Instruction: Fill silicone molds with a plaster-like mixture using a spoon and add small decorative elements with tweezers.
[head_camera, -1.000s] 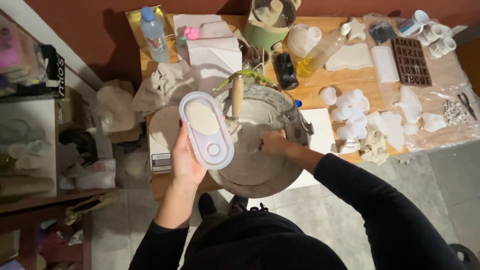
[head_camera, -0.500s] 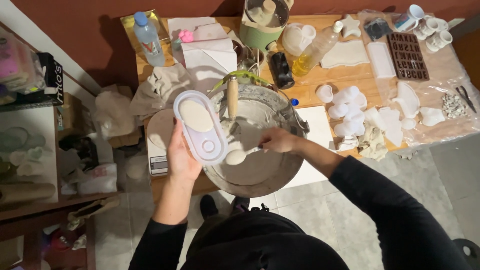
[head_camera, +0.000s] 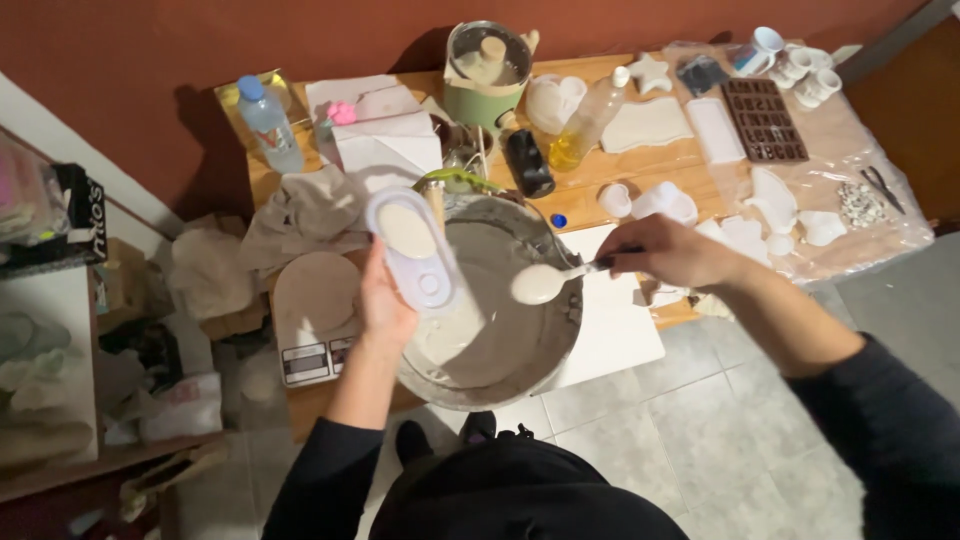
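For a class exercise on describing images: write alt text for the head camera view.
Over a grey mixing bowl, the left hand holds a white oval mould while the right hand holds a loaded spoon. Behind is a cluttered wooden table.

A person in a dark long-sleeved top, left sleeve (head_camera: 330, 470) pushed up the forearm, right sleeve (head_camera: 890, 420) near the wrist.

Over the grey mixing bowl (head_camera: 500, 340) you have open room only in its lower half; the white oval mould (head_camera: 415, 250) in your left hand (head_camera: 385, 305) and the loaded spoon (head_camera: 545, 283) in your right hand (head_camera: 665, 250) block its upper rim. Left, the kitchen scale (head_camera: 315, 320) and crumpled cloth (head_camera: 310, 215) crowd the edge. Right, the bare white board (head_camera: 610, 330) gives 1 clear path; small white moulds (head_camera: 665, 203) clutter beyond it.
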